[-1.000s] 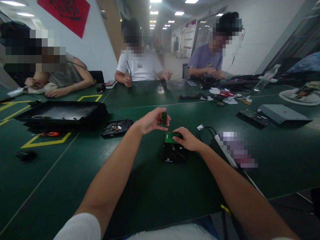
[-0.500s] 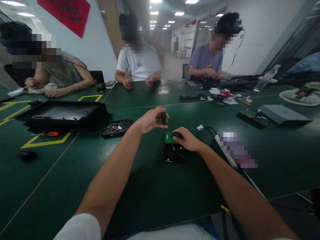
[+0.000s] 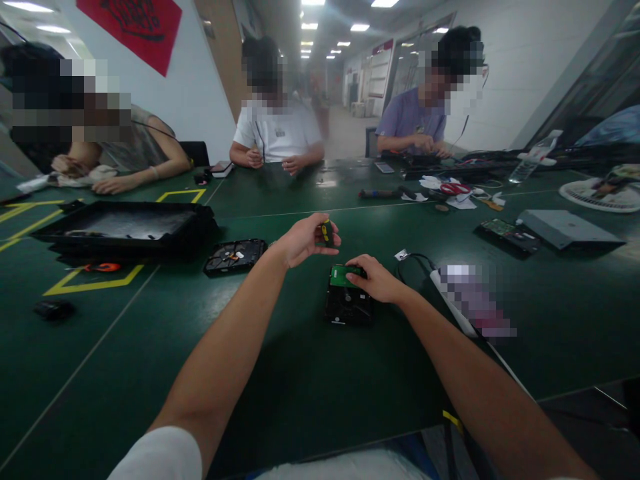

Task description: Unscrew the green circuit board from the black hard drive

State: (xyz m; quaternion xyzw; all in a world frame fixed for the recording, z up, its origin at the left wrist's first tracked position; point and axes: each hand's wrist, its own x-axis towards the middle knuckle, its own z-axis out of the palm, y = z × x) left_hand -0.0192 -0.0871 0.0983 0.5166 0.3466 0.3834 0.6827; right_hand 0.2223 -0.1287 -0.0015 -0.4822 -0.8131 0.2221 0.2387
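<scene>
both hands were at work near the middle of the green counter [image 3: 280, 413]. the left hand [image 3: 309, 243] was half closed, and its bent fingers had hold of a small black and yellow handle [image 3: 327, 233], raised above the counter; the lower end of this handle i cannot tell. the right hand [image 3: 373, 279] was partly closed on the far right corner of a black drive [image 3: 349, 310], its thumb on the green board [image 3: 340, 275] there. this drive was lying flat, nearer than the handle. to the left was a second drive [image 3: 235, 257], and to the right a white power strip [image 3: 453, 303]
</scene>
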